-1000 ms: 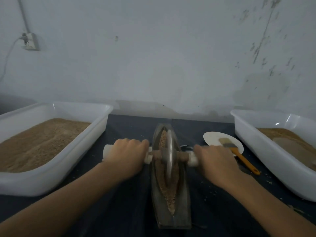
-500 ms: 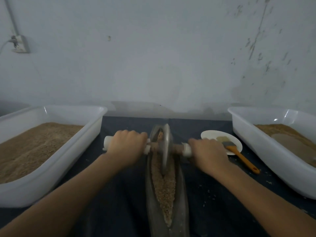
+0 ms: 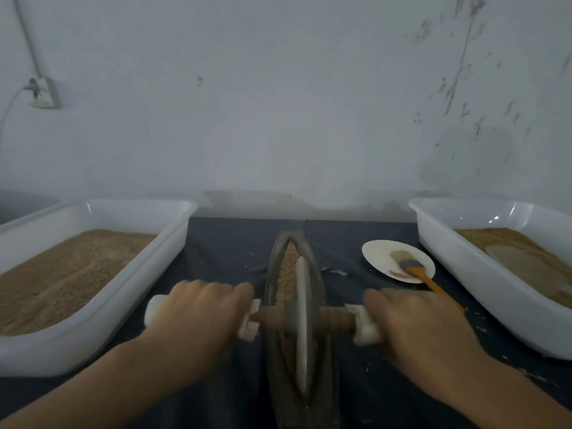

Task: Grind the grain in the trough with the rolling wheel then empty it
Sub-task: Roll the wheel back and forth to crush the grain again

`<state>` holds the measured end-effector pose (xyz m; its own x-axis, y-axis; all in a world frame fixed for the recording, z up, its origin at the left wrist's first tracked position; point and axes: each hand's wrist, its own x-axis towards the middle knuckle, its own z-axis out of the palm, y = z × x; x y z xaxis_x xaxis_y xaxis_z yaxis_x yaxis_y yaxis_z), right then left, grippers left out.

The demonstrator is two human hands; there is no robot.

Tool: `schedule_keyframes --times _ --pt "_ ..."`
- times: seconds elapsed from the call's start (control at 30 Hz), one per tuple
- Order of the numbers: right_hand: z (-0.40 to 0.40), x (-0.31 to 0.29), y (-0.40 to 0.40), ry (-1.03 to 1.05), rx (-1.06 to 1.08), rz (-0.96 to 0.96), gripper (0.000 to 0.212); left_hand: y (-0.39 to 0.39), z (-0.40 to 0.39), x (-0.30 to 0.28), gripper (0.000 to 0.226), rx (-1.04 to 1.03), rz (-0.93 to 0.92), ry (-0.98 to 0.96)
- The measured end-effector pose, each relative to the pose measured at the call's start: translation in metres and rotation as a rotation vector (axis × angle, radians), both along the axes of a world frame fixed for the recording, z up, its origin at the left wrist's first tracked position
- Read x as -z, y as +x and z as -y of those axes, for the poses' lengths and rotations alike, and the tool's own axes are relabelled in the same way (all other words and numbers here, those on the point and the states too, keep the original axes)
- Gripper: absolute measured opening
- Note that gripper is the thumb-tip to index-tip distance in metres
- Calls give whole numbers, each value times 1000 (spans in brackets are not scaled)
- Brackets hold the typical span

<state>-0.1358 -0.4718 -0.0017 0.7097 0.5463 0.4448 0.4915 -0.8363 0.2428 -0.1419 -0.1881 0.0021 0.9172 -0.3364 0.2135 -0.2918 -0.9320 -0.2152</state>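
While both hands grip the axle, the rolling wheel (image 3: 302, 329) stands in the trough (image 3: 322, 292).
Left hand (image 3: 198, 314) and right hand (image 3: 414, 326) curl around the white handle ends, forearms stretched forward; grain (image 3: 288, 270) lies beyond the wheel.

**No writing to be read**

Nothing here carries a word, number, brand or sign that can be made out. The two white tubs (image 3: 173, 239) (image 3: 464, 258) have plain walls. The small plate (image 3: 380, 255) and the orange brush handle (image 3: 433, 284) show no print. The wall socket (image 3: 43, 92) is too small and dim to show any marking. The marks on the wall (image 3: 458, 72) are scuffs and stains, not letters. The wooden axle (image 3: 335, 317) and its pale end grips (image 3: 365, 328) are blurred, and no lettering shows on them.
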Motion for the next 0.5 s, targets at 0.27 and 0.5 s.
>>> schedule_keyframes --times 0.27,0.5 --pt "-4 14 30 -42 89 -165 39 23 9 0 19 -63 6 69" --pt "-21 23 127 44 250 -152 18 129 2 2 15 -60 44 48"
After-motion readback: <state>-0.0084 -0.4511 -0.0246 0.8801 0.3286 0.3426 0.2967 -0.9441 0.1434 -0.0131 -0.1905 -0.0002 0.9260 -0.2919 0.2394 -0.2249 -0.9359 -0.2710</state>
